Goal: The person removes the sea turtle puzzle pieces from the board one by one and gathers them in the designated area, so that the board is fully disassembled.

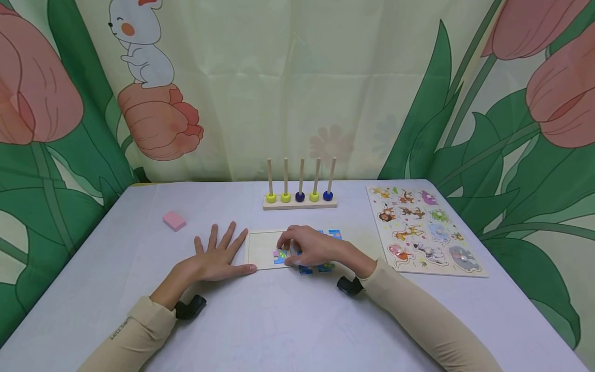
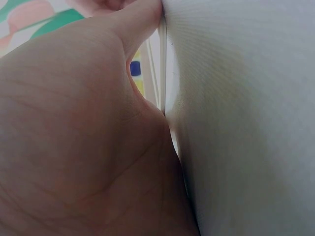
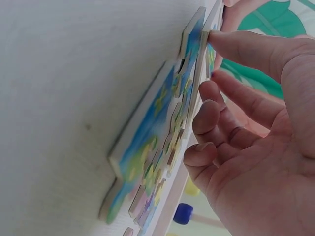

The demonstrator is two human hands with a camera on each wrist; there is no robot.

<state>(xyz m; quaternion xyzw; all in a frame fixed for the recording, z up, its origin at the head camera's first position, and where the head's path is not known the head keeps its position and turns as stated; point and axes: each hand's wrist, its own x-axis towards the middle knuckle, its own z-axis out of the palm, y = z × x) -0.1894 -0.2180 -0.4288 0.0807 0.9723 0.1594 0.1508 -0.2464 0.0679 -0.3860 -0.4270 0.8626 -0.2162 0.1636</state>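
Note:
My left hand [image 1: 216, 260] lies flat with spread fingers on the white cloth, its thumb touching the front left corner of a pale wooden puzzle board [image 1: 260, 247]. Over that board my right hand [image 1: 311, 245] pinches a small blue, pink and green jigsaw piece [image 1: 279, 257] between thumb and index finger. The same jigsaw piece [image 3: 210, 56] shows between those fingertips in the right wrist view. Several loose jigsaw pieces [image 3: 147, 132] lie beside and on the board's right part, partly hidden by the right hand in the head view. The left wrist view shows mostly palm.
Behind the board stands a peg rack [image 1: 299, 205] with yellow and blue beads. A pink block [image 1: 174, 220] is at the left. On the right lies an animal peg puzzle [image 1: 420, 230]. A printed curtain [image 1: 279, 103] hangs along the table's far edge.

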